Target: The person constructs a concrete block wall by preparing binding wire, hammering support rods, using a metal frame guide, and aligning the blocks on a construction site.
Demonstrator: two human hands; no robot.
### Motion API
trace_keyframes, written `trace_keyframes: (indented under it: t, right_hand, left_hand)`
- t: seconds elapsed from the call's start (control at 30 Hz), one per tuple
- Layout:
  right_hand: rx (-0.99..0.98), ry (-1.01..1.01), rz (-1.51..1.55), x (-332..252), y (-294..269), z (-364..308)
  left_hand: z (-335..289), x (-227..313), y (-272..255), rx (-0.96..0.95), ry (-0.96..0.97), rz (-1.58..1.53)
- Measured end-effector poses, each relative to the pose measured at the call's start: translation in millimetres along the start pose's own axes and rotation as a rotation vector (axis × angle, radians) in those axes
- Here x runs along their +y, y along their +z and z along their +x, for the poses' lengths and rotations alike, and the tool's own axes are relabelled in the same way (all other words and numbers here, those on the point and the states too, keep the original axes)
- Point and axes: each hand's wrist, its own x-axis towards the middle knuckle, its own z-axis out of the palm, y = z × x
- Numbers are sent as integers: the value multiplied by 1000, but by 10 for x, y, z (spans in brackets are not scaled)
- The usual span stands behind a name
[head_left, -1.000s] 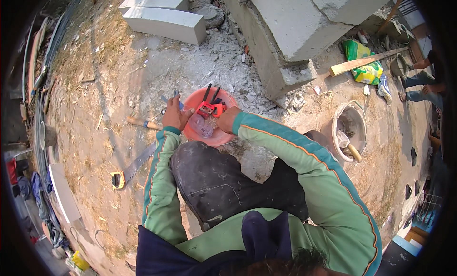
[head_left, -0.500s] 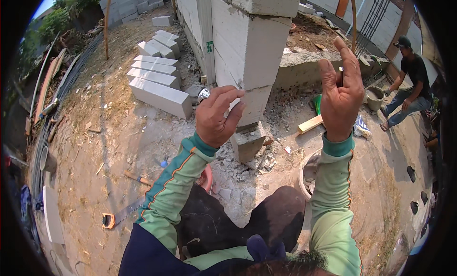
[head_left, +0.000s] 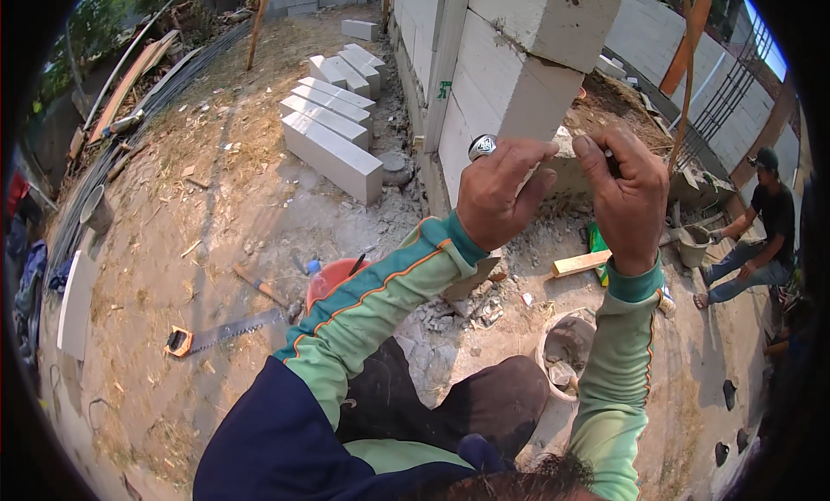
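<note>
My left hand [head_left: 506,191] is raised before the corner of a white block wall [head_left: 488,90]. Its fingers are bent, with a gap between the thumb and forefinger, and I see nothing held in it. A large silver ring [head_left: 482,146] sits on one of its fingers. Close by on the right is my right hand [head_left: 631,194], its fingers curled in and the forefinger bent toward the thumb. A small glint shows among these fingers; whether it is a ring or a held thing is unclear. The hands are apart.
Below are a red basin [head_left: 333,280], a mortar bucket [head_left: 553,363], a handsaw [head_left: 229,332] and a hammer [head_left: 259,285]. White blocks [head_left: 337,155] lie left of the wall. A wooden piece [head_left: 581,264] lies right. A person [head_left: 761,216] sits far right beside a bucket [head_left: 693,246].
The view has swung right. My left hand has moved right, nearer my right hand. The right forefinger, upright before, has bent down toward the thumb.
</note>
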Motion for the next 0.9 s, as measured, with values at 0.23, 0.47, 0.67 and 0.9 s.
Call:
trace_keyframes:
  t: [0.23, 0.47, 0.67, 0.9]
  right_hand:
    - [12, 66, 154, -23, 71, -30]
    - [5, 75, 73, -43, 33, 16]
    - [98, 120, 137, 371, -6, 1]
    - [79, 220, 453, 1315, 279, 65]
  left_hand:
    - [156, -88, 28, 23, -164, -27]
    - [549, -649, 124, 236, -39, 406]
    - [554, -793, 105, 148, 61, 485]
    - [581, -807, 75, 139, 150, 537]
